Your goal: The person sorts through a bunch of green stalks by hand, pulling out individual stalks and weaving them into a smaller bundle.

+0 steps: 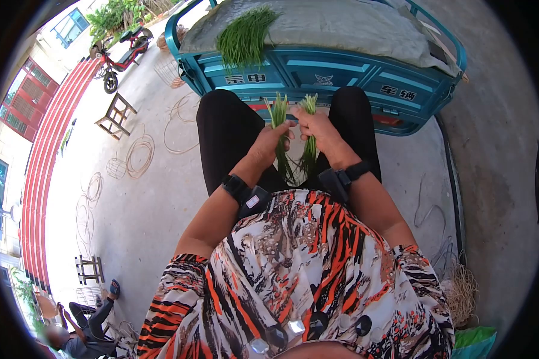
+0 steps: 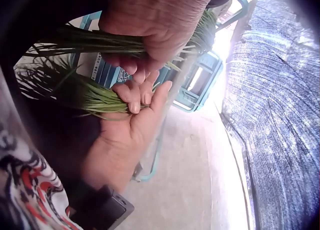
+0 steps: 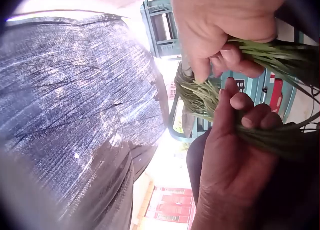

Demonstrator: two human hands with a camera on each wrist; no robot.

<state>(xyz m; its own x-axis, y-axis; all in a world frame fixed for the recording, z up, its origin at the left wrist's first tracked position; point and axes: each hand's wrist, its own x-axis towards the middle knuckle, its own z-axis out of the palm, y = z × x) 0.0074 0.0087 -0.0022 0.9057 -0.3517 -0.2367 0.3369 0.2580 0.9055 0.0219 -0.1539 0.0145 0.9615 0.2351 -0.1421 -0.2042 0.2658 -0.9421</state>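
Observation:
My left hand grips a bunch of garlic chives, its pale cut ends pointing up and its dark leaves hanging below. Beside it, my right hand holds a second bunch of chives between my knees. In the left wrist view, the right hand's fingers curl round its bunch, close to the left hand's fingertips. The right wrist view shows the left hand with leaves running across its palm. Farther forward, a pile of loose chives droops over the edge of a cart.
The teal cargo cart, topped with a grey cover, stands right ahead of my knees. Wooden stools, coiled wire and a red scooter are on the left. Another person sits at the lower left.

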